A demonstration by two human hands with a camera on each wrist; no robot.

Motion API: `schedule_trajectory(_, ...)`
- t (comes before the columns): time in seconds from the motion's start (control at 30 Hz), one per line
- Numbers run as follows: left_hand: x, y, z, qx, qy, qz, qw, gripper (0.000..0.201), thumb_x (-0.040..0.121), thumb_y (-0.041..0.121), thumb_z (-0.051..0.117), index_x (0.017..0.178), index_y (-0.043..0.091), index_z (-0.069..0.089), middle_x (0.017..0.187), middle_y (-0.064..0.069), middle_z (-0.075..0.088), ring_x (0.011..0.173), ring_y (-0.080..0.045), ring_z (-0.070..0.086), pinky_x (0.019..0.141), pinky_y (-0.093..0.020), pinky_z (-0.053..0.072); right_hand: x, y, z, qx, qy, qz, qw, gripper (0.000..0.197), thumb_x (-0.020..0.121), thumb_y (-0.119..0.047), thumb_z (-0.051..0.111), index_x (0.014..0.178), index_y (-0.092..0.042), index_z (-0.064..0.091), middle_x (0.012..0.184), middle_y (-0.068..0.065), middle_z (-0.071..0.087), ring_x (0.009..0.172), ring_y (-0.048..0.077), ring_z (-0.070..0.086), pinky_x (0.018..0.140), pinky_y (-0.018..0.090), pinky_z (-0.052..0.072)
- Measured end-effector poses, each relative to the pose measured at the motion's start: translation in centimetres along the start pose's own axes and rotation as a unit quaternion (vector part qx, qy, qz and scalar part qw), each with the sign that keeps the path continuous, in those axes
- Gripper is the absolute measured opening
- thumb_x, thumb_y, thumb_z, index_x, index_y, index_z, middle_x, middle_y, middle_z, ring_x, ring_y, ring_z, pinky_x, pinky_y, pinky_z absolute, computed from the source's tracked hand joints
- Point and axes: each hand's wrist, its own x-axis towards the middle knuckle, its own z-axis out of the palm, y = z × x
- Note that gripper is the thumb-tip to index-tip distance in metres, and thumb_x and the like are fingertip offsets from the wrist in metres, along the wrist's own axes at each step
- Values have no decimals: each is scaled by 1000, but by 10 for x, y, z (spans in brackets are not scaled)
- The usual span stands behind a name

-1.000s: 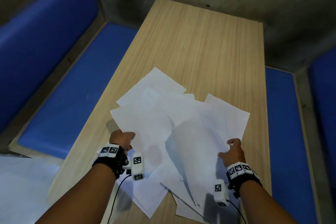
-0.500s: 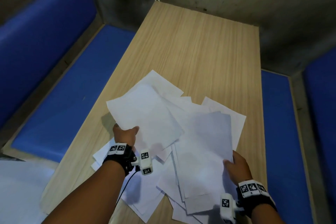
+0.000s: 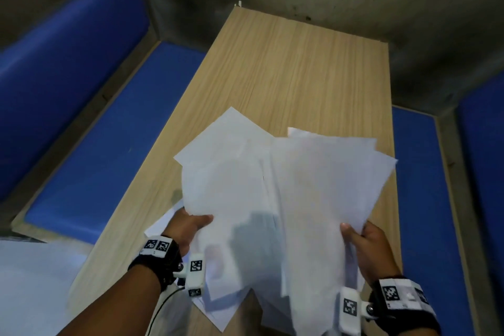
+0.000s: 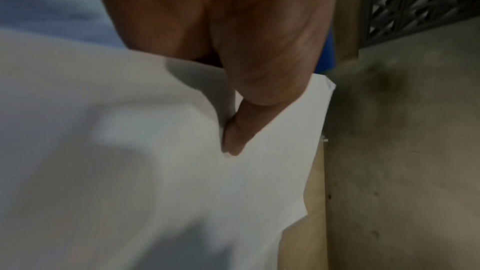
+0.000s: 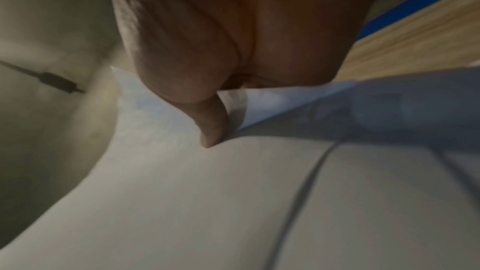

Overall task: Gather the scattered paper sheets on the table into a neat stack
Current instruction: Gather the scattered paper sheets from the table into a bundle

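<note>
Over the near end of the bench [image 3: 294, 68]: two fans of paper sheets [image 3: 272, 199] held up off the wood, overlapping in the middle.
Change: a second ago most sheets lay spread flat; since then both hands have lifted their bunches and swung them toward each other. A few sheets remain flat beneath, near the left wrist.
Left grip: left hand [image 3: 188, 226] pinches its bunch at the near-left edge, thumb on top, other digits hidden under the paper.
Right grip: right hand [image 3: 365, 248] pinches the right bunch at its near edge, thumb pressed on top; paper buckles around it in the wrist view.
Task read: gathering mostly done, I'd judge; edges not aligned yet, corners splay at differing angles. Squaring and collecting the stragglers remain.
Material: thin plain white sheets, limp, curling and creasing at each pinch, faintly translucent where layered.
Bench surface: pale wood-grain laminate, smooth, rectangular.
Surroundings: blue padded seats [image 3: 109, 144] both sides, grey wall behind.
</note>
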Motion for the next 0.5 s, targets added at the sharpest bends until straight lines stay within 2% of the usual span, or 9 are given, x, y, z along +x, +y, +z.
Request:
schedule_trajectory(0.07, -8, -10, 11, 32, -44, -15, 998, 42, 83, 8, 74, 124, 6, 64, 117, -16, 73, 104, -31, 71, 96, -46, 52, 0, 1, 25, -28, -51, 15, 998, 9, 90, -11, 62, 96, -12, 69, 93, 1, 74, 87, 18, 69, 80, 32, 52)
schedule_trajectory(0.13, -16, -15, 19, 67, -68, -38, 995, 66, 79, 50, 75, 133, 15, 60, 122, -4, 72, 113, -25, 67, 104, -46, 47, -2, 9, 52, -91, -94, 46, 990, 8, 91, -12, 60, 93, -13, 67, 92, 7, 72, 86, 23, 66, 73, 28, 48)
schedule_trajectory(0.17, -20, -17, 22, 59, -77, -65, 993, 72, 77, 68, 66, 131, 20, 62, 122, 0, 72, 115, -23, 66, 105, -46, 46, -4, 15, 65, -124, -107, 65, 984, 8, 91, -12, 57, 91, -12, 65, 92, 10, 70, 84, 24, 64, 69, 28, 46)
schedule_trajectory(0.23, -24, -23, 25, 8, -83, -112, 990, 74, 75, 81, 51, 117, 23, 69, 105, -1, 76, 100, -25, 70, 89, -43, 54, -9, 30, 85, -171, -130, 90, 973, 11, 90, -13, 53, 89, -10, 63, 89, 9, 67, 82, 25, 62, 66, 28, 45)
schedule_trajectory(0.27, -27, -25, 27, 6, -79, -116, 990, 71, 75, 80, 53, 112, 22, 69, 99, -2, 76, 93, -25, 71, 82, -42, 56, -11, 37, 92, -181, -136, 91, 970, 12, 90, -13, 52, 88, -10, 63, 87, 8, 66, 81, 25, 63, 67, 28, 46)
schedule_trajectory(0.33, -31, -33, 29, 78, -76, -80, 991, 63, 71, 66, 74, 116, 23, 64, 108, -2, 74, 100, -25, 70, 86, -45, 57, -15, 49, 101, -181, -135, 86, 970, 12, 89, -15, 55, 91, -10, 65, 89, 8, 68, 84, 27, 65, 69, 27, 48)
schedule_trajectory(0.37, -31, -40, 27, 134, -71, -39, 988, 59, 68, 51, 83, 116, 25, 62, 113, -3, 73, 104, -25, 69, 89, -45, 56, -18, 50, 102, -173, -138, 85, 972, 9, 88, -15, 58, 95, -12, 64, 93, 8, 69, 85, 26, 65, 69, 26, 48)
schedule_trajectory(0.43, -36, -45, 27, 214, -60, 33, 974, 47, 73, 20, 80, 113, 32, 59, 115, -1, 71, 107, -24, 67, 91, -39, 55, -21, 53, 102, -153, -140, 97, 973, 26, 82, -17, 70, 104, -16, 56, 103, 8, 67, 83, 18, 63, 65, 21, 46)
schedule_trajectory(0.5, -44, -41, 29, 235, -66, 83, 966, 52, 77, 11, 68, 122, 35, 56, 116, 7, 69, 109, -18, 66, 90, -34, 55, -23, 49, 97, -103, -119, 105, 982, 59, 70, -21, 83, 116, -20, 45, 109, 5, 64, 85, 7, 61, 66, 17, 45)
